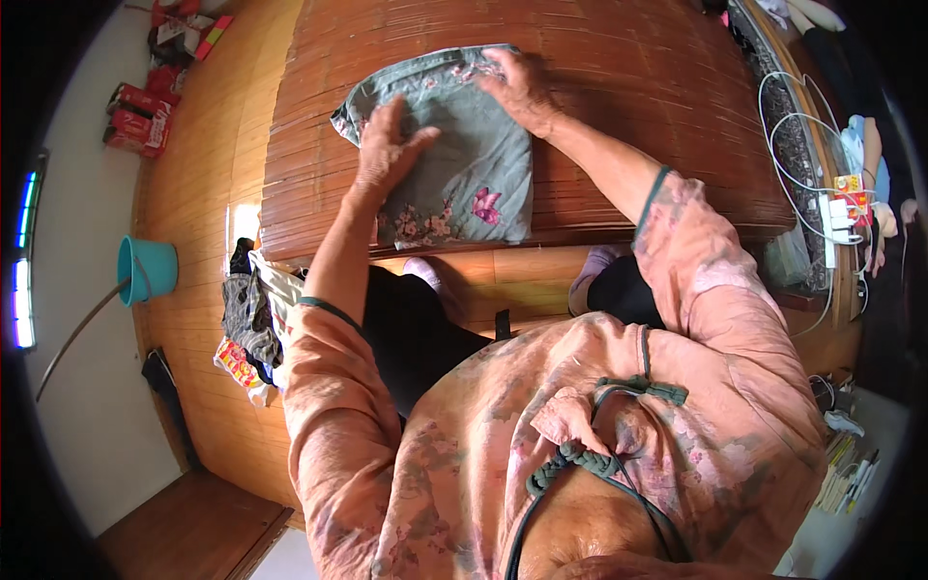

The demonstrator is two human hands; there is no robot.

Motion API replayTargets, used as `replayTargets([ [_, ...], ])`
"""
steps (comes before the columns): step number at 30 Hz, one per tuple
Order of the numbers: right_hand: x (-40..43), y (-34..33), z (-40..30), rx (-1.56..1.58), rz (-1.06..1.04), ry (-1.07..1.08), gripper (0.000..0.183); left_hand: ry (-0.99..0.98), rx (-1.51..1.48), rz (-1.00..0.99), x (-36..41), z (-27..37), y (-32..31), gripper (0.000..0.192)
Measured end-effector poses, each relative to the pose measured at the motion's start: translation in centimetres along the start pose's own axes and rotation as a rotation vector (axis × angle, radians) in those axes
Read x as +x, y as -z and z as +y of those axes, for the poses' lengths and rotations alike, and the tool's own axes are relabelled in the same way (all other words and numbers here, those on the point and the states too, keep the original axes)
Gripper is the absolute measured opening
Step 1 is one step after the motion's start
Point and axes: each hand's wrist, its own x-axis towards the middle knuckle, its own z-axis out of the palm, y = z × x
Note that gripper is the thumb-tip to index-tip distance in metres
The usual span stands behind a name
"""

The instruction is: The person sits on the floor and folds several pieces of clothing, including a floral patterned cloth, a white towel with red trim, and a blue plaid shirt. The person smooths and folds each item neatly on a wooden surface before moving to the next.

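Observation:
A grey-green cloth (464, 167) with pink blossom and butterfly prints lies folded flat on a reddish-brown slatted mat (638, 87). Over the cloth's left part, near its upper left corner, is my left hand (390, 145), thumb spread and nothing in its grasp. My right hand (520, 90) is at the upper right corner, its fingers apart over the cloth's far edge. Whether either palm presses on the fabric or hovers just above it, I cannot tell.
Clothes in a bag (254, 319) stand on the wooden floor at the left. Beyond them is a turquoise bucket (148, 270) with a stick in it. Red boxes (141, 119) sit by the wall. At right, white cables run around a power strip (837, 217).

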Motion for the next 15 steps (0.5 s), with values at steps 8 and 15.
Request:
replayTargets([
  [8,-4.4,6.9,1.4,-0.1,-0.278,-0.452,0.047,0.251,0.374,0.178,-2.0,1.4,4.8,0.056],
  [15,-1.9,6.2,-3.1,-0.178,-0.421,-0.577,0.056,0.53,0.5,-0.028,0.1,4.0,4.6,0.059],
])
